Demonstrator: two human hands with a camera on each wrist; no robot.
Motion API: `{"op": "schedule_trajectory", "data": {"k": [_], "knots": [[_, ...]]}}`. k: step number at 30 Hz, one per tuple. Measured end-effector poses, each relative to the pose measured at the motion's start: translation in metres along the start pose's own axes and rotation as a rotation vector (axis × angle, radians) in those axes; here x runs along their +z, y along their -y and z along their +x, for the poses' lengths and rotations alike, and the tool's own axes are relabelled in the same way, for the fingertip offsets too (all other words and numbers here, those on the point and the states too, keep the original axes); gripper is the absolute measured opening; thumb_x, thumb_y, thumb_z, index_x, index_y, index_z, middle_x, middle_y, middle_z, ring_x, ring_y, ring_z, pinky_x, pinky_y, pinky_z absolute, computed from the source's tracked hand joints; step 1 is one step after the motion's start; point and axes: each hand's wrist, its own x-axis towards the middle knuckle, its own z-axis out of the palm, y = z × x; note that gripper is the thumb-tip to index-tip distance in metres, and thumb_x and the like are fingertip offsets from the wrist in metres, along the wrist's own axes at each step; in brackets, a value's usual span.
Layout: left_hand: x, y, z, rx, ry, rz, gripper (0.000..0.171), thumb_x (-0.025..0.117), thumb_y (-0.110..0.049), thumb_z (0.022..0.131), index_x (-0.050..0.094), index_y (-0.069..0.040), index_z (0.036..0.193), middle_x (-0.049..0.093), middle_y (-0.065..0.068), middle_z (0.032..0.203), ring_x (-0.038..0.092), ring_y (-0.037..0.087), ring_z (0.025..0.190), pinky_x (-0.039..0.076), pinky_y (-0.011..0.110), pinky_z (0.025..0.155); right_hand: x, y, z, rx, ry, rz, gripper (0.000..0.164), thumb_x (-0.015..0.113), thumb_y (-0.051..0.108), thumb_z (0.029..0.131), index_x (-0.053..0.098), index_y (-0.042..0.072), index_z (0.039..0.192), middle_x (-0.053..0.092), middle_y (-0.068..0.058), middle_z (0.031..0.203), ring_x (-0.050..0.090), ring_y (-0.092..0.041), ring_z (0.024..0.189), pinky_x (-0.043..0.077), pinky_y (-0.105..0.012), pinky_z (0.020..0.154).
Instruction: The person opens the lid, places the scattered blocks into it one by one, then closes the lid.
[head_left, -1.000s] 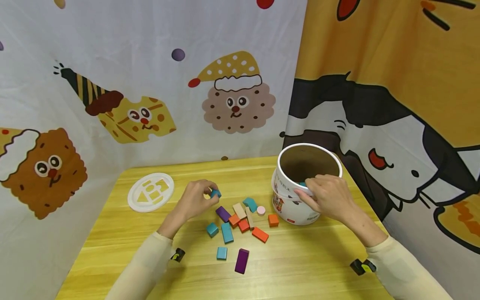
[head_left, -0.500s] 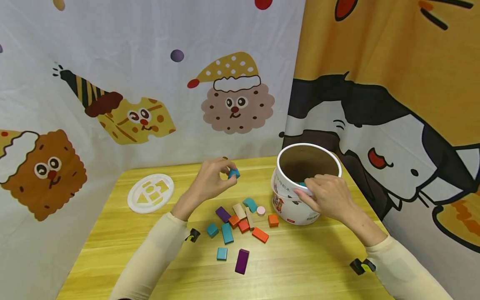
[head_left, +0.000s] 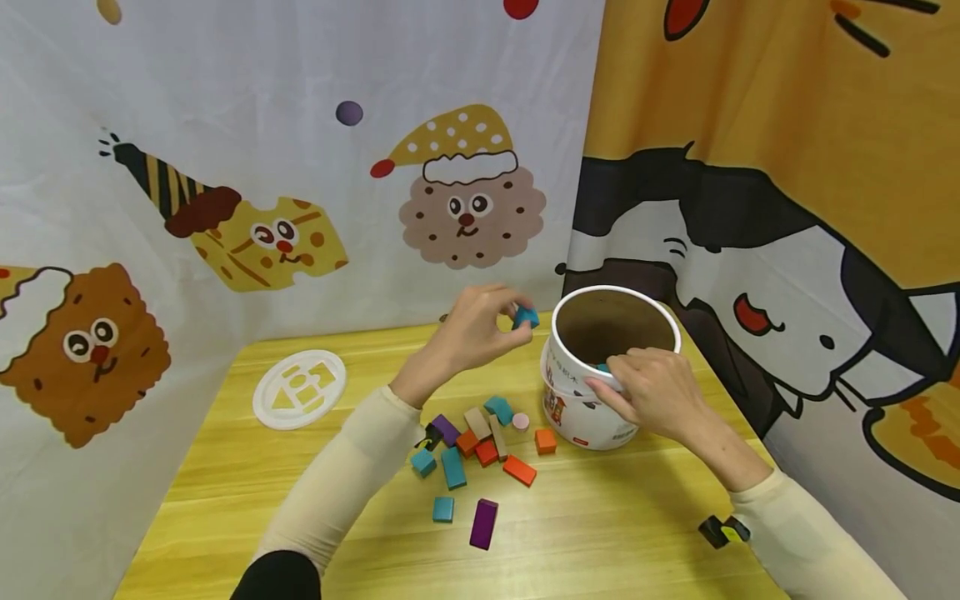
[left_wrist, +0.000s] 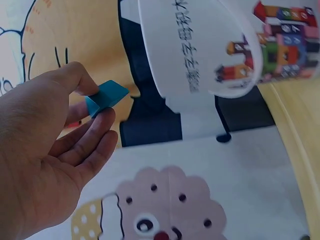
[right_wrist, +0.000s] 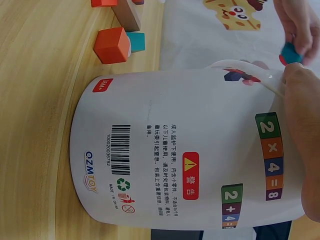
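My left hand (head_left: 480, 329) pinches a blue triangular block (head_left: 527, 317) between thumb and fingertips, raised just left of the bucket's rim. Close up in the left wrist view, the same triangular block (left_wrist: 107, 96) shows its slanted faces, and the white printed bucket (left_wrist: 185, 45) is beside it. With my right hand (head_left: 656, 392) I grip the near rim of the white bucket (head_left: 581, 417), thumb outside and fingers over the edge. A bit of blue shows inside, by those fingers; the bottom is hidden. The right wrist view has the bucket's labelled side (right_wrist: 135, 105).
Several loose blocks lie mid-table, among them a purple block (head_left: 483, 524), a red-orange block (head_left: 520, 471), an orange cube (head_left: 545, 442) and a blue arch (head_left: 498, 409). A white lid with cut-out shapes (head_left: 264, 402) rests at the left. Printed curtains hang behind the table.
My left hand has carried the blue triangular block up and to the right, from over the loose blocks to beside the bucket. The right hand stays on the rim.
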Motion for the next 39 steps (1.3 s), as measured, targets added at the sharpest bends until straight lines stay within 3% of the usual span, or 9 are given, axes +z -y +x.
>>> {"op": "schedule_trajectory", "data": {"k": [7, 15, 21, 25, 31, 34, 39], "knots": [[0.017, -0.016, 0.029, 0.060, 0.022, -0.032, 0.017, 0.080, -0.010, 0.096, 0.083, -0.001, 0.110, 0.083, 0.012, 0.104, 0.083, 0.023, 0.091, 0.069, 0.032, 0.084, 0.003, -0.002, 0.001, -0.022, -0.033, 0.006, 0.066, 0.043, 0.061, 0.118, 0.046, 0.018, 0.069, 0.032, 0.008, 0.058, 0.024, -0.005, 0.053, 0.014, -0.020, 0.052], [0.036, -0.031, 0.053, 0.103, 0.057, -0.046, 0.016, 0.080, -0.008, 0.098, 0.083, -0.001, 0.112, 0.084, 0.011, 0.106, 0.081, 0.022, 0.089, 0.063, 0.024, 0.079, 0.005, -0.004, 0.001, -0.034, -0.040, 0.007, 0.067, 0.043, 0.060, 0.119, 0.044, 0.017, 0.067, 0.032, 0.006, 0.056, 0.020, -0.004, 0.053, 0.012, -0.020, 0.052], [0.051, -0.035, 0.064, 0.092, 0.113, -0.005, 0.017, 0.080, -0.014, 0.100, 0.084, -0.004, 0.113, 0.086, 0.007, 0.111, 0.081, 0.016, 0.091, 0.057, 0.013, 0.080, 0.005, -0.004, 0.002, -0.038, -0.044, 0.007, 0.067, 0.043, 0.059, 0.119, 0.043, 0.018, 0.067, 0.032, 0.007, 0.056, 0.020, -0.004, 0.053, 0.013, -0.020, 0.052], [0.057, -0.034, 0.066, 0.066, 0.141, -0.005, 0.018, 0.079, -0.015, 0.102, 0.084, -0.005, 0.116, 0.085, 0.007, 0.114, 0.082, 0.015, 0.094, 0.058, 0.015, 0.080, 0.006, -0.004, 0.001, -0.045, -0.049, 0.002, 0.067, 0.043, 0.059, 0.119, 0.043, 0.018, 0.067, 0.032, 0.007, 0.056, 0.020, -0.004, 0.053, 0.014, -0.020, 0.052], [0.060, -0.032, 0.065, 0.021, 0.209, 0.016, 0.044, 0.078, -0.024, 0.106, 0.073, -0.005, 0.145, 0.077, 0.013, 0.144, 0.079, 0.025, 0.123, 0.065, 0.034, 0.104, 0.006, -0.004, 0.000, -0.043, -0.051, -0.005, 0.067, 0.042, 0.059, 0.119, 0.044, 0.017, 0.067, 0.032, 0.006, 0.056, 0.022, -0.005, 0.052, 0.014, -0.021, 0.052], [0.060, -0.031, 0.065, -0.008, 0.237, 0.032, 0.059, 0.076, -0.033, 0.108, 0.062, -0.007, 0.159, 0.066, 0.014, 0.161, 0.070, 0.029, 0.142, 0.059, 0.041, 0.118, 0.006, -0.004, 0.000, -0.043, -0.053, -0.012, 0.067, 0.042, 0.059, 0.119, 0.045, 0.017, 0.067, 0.033, 0.006, 0.056, 0.023, -0.006, 0.052, 0.015, -0.021, 0.053], [0.060, -0.029, 0.062, -0.046, 0.256, 0.046, 0.070, 0.074, -0.043, 0.108, 0.053, -0.013, 0.168, 0.051, 0.013, 0.175, 0.056, 0.032, 0.159, 0.049, 0.047, 0.131, 0.005, -0.005, 0.000, -0.041, -0.051, -0.015, 0.067, 0.042, 0.058, 0.119, 0.046, 0.016, 0.067, 0.033, 0.006, 0.056, 0.025, -0.007, 0.051, 0.015, -0.021, 0.053]]}}
